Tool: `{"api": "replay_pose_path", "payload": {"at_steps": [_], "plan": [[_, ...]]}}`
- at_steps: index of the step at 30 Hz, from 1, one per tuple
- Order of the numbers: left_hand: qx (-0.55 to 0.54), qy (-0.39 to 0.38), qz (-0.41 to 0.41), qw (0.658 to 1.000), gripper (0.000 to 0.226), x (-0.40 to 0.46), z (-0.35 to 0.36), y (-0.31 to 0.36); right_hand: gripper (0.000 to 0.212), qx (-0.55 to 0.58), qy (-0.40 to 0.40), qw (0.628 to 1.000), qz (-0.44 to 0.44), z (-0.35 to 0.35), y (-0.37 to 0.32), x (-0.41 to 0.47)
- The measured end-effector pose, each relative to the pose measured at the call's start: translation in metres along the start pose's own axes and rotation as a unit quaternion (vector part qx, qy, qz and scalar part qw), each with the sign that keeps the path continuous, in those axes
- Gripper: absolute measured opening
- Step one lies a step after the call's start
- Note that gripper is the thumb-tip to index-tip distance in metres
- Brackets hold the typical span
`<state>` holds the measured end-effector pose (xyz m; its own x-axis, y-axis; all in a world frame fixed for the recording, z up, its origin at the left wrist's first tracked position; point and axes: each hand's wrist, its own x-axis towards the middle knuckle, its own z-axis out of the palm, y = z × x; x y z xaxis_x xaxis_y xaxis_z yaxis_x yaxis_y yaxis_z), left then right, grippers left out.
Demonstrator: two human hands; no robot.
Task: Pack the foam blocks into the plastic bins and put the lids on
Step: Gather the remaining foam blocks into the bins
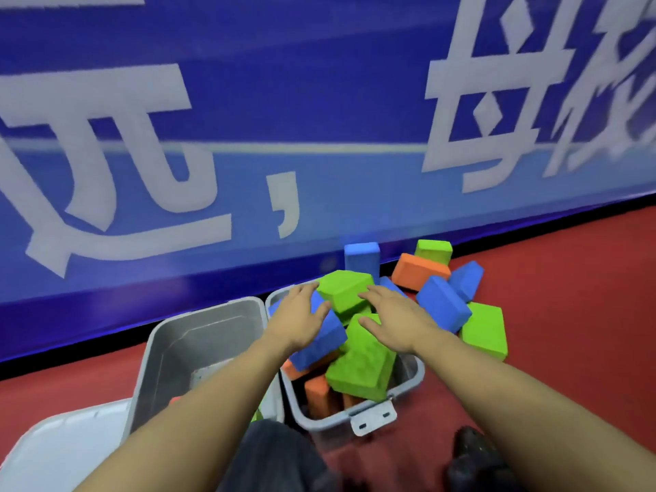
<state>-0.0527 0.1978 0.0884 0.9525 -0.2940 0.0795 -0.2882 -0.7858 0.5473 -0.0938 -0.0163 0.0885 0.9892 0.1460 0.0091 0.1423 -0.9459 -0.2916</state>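
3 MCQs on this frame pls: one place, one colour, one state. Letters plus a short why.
1. Where does the upright blue block stand?
A. against the banner
B. in the left bin
C. on the lid

2. What colour is the block between the two hands?
A. orange
B. green
C. blue

3. What state is the right bin in?
A. lidded
B. empty
C. heaped above its rim

Answers: 1 A, it stands on the floor at the banner's base. 2 B, green top between left hand and right hand. 3 C, blocks rise over the rim, no lid on.
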Motion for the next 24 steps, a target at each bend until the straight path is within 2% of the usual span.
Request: {"api": "replay_pose_path", "payload": {"at_steps": [6, 11, 17, 21, 24], "plan": [[0.0, 0.001, 0.003, 1.0, 0.061, 0.068, 0.065, 0.072, 0.061, -0.002, 0.016, 0.997, 0.075, -0.016, 0.114, 0.008], [0.062, -0.032, 0.006, 0.998, 0.065, 0.199, 0.138, 0.083, 0.063, 0.039, 0.014, 0.991, 0.131, 0.015, 0.239, 0.087], [0.114, -0.069, -0.018, 0.991, 0.067, 0.4, 0.239, 0.035, 0.062, 0.117, -0.023, 0.974, 0.195, 0.127, 0.371, 0.238], [0.175, -0.103, -0.005, 0.979, 0.072, 0.473, 0.287, -0.017, 0.067, 0.187, -0.071, 0.956, 0.215, 0.225, 0.403, 0.295], [0.215, -0.104, 0.022, 0.971, 0.081, 0.517, 0.301, -0.043, 0.076, 0.22, -0.076, 0.95, 0.209, 0.27, 0.405, 0.331]]}}
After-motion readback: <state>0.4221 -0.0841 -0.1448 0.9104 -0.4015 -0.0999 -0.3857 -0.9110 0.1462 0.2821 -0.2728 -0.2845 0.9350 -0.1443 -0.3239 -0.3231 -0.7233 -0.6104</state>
